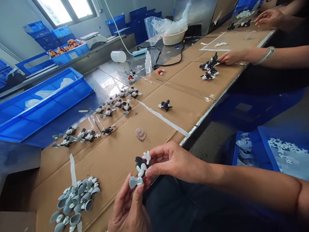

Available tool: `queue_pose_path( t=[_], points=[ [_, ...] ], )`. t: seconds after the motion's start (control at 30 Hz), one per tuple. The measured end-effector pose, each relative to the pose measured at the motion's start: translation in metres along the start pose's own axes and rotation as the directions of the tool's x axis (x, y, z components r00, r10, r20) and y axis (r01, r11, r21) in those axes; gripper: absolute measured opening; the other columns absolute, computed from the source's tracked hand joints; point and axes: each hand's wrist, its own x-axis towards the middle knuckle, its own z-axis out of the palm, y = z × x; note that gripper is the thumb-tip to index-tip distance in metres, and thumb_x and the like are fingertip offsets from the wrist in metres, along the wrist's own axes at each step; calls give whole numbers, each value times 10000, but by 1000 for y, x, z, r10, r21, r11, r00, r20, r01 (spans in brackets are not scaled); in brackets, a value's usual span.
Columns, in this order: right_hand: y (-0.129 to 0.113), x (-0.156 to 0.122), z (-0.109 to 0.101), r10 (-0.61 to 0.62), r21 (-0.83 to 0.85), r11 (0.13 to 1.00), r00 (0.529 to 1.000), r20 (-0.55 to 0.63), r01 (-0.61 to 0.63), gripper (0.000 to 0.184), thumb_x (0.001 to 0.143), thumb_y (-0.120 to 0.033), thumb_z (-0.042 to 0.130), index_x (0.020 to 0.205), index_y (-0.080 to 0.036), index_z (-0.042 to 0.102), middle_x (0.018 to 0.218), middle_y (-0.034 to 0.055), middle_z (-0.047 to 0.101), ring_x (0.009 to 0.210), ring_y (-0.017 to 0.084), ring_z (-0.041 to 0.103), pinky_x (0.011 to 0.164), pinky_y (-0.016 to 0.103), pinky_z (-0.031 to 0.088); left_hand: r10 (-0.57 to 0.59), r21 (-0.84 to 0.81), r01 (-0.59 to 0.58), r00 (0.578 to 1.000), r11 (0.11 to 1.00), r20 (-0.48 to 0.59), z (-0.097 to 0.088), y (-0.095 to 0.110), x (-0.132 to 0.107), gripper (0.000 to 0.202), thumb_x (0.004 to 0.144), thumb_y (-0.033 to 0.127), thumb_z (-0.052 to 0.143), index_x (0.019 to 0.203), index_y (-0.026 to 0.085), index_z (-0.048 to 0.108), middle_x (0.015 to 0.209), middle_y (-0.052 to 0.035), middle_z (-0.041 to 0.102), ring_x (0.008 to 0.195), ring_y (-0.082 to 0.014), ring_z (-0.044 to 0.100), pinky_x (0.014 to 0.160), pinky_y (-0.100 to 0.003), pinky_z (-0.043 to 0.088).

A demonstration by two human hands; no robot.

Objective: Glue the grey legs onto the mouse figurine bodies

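My left hand [127, 209] and my right hand [173, 161] together hold a small black-and-white Mickey Mouse figurine [140, 167] above the cardboard-covered table [113, 167]. The left fingers pinch its grey shoe end, and the right fingertips grip the body near a raised white glove. To the lower left lies a heap of loose grey shoe and white glove parts [74, 201]. Rows of similar figurines [108, 111] lie farther along the cardboard, and a small clear plastic coil [140, 134] sits between them and my hands.
A co-worker's hands [231, 57] work among figurines at the far right of the table. Blue plastic crates [45, 103] stand left of the table, and another [277, 151] sits on the floor at the right. Beyond stand a white bottle, a power strip and a bowl.
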Motion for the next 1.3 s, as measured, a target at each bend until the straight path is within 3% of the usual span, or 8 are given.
queue_pose_path(
  t=[0.33,0.6,0.73,0.83,0.93,1.03,1.17,1.3],
  points=[
    [5,-3,11,2,67,998,995,-96,5,429,556,-320,977,807,-101,707,678,-5,737,564,97,668,657,247,563,-30,-23,31,997,999,65,-7,3,1,357,517,311,1005,762,205,768,695,23,792,477,-151,719,523,-200,628],
    [10,-6,8,-19,43,999,1000,-23,20,333,632,-257,939,829,-103,719,753,13,766,657,101,718,683,220,577,194,77,-200,978,977,78,-15,1,-4,298,580,206,977,800,202,776,751,55,803,539,-138,743,584,-155,630],
    [14,-7,-2,-52,-20,998,998,43,53,277,694,-192,900,913,-108,753,808,23,783,728,103,742,742,216,594,336,118,-351,932,929,133,-17,3,-7,257,642,190,940,840,214,777,740,52,801,519,-146,738,552,-171,632],
    [22,-8,-10,-150,-120,980,985,86,160,283,732,-250,888,953,-115,775,849,46,793,764,120,751,747,225,603,413,128,-436,894,891,173,-21,10,-6,214,683,199,918,843,223,778,765,29,808,595,-169,764,585,-217,652],
    [31,-9,-17,-296,-262,910,946,133,322,215,804,-287,840,930,-121,789,868,67,801,776,131,754,733,222,605,458,129,-534,806,835,374,-30,18,-3,240,778,133,836,980,246,774,901,6,822,726,-173,785,670,-240,655],
    [38,-10,-21,-451,-340,795,865,222,502,101,870,-207,772,935,-132,793,876,86,812,808,147,769,756,238,613,454,117,-589,721,800,524,-40,22,-5,322,814,76,782,1077,259,756,1010,-5,818,822,-176,788,727,-246,642],
    [39,-11,-21,-581,-307,675,740,339,671,73,911,-130,709,952,-126,769,907,118,816,879,175,787,814,281,622,499,146,-586,775,797,387,-40,19,-20,133,880,184,755,1000,241,766,1003,-27,814,836,-183,780,710,-249,624],
    [35,-12,-19,-589,-331,615,696,411,716,92,949,-148,667,984,-123,749,927,133,815,897,181,792,815,289,628,500,154,-564,805,811,320,-38,16,-32,106,902,247,738,996,283,774,994,-33,810,828,-193,774,649,-251,604]
  ],
)
